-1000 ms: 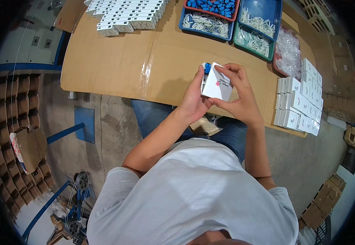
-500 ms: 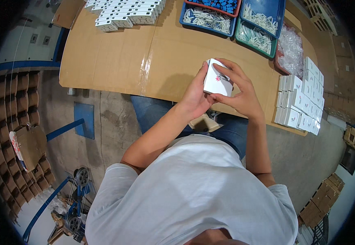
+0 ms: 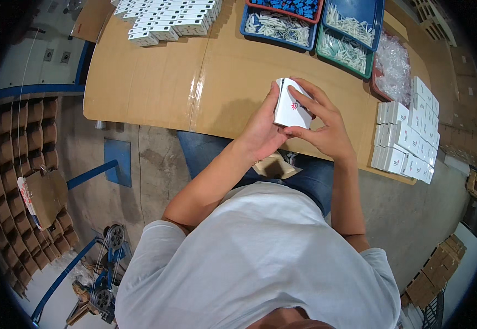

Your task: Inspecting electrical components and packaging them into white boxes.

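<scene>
A small white box [image 3: 291,112] with a reddish print is held between both hands, just above the table's near edge. My left hand [image 3: 261,129] cups its left side and underside, with the thumb along the edge. Fingers of my right hand [image 3: 326,125] reach over the top and right side, and its thumb presses at the near corner. A narrow dark gap shows along the box's upper left edge. The box's underside and some left fingertips are hidden.
Stacked white boxes [image 3: 408,137] stand at the table's right edge, and rows of white boxes [image 3: 178,24] at its far left. Trays at the back hold blue pieces [image 3: 296,7] and white sticks [image 3: 277,27]. Beside them lies a bin of clear plastic bags [image 3: 392,66]. Brown cardboard [image 3: 156,82] covers the table.
The box has tilted slightly in my hands, and the dark gap along its upper left edge shows more. Both hands keep nearly the same place and grip.
</scene>
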The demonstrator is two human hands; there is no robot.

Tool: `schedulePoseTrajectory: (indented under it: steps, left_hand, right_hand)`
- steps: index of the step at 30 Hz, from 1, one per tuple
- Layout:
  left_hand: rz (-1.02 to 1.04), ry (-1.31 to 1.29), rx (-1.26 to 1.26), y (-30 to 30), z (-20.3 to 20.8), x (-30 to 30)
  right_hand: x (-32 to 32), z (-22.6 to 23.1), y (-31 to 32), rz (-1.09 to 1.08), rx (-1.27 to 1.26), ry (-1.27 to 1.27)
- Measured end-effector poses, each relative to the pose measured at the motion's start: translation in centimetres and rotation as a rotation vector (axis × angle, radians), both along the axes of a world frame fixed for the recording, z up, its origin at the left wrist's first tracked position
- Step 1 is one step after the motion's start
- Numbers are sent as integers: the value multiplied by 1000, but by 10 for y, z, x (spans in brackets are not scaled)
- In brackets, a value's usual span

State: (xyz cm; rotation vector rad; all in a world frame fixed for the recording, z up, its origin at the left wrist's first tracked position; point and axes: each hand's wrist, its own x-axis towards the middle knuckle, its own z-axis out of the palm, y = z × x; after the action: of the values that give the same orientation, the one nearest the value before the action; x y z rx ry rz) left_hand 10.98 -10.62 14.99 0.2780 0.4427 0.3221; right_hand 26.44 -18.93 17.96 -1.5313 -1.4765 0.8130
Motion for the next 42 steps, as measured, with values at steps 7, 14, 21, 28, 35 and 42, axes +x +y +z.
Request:
schedulePoseTrajectory:
  steps: [7, 14, 21, 28, 35, 42]
  left_hand:
    - [3, 11, -10, -7, -1, 5]
    - [10, 70, 38, -16, 3, 10]
    - [-79, 147, 410, -14, 6, 9]
    - [-140, 245, 726, -2, 3, 11]
    - [-137, 242, 770, -3, 6, 3]
    - [-98, 182, 833, -11, 2, 8]
  right_hand:
    - [4, -8, -5, 25, 126, -85]
    - [9, -9, -11, 6, 174, -104]
    - [20, -8, -18, -62, 247, -172]
    - [7, -8, -21, -306, 297, -153]
    - [33, -31, -48, -288, -180, 363]
    - [37, -21, -56, -236, -95, 293]
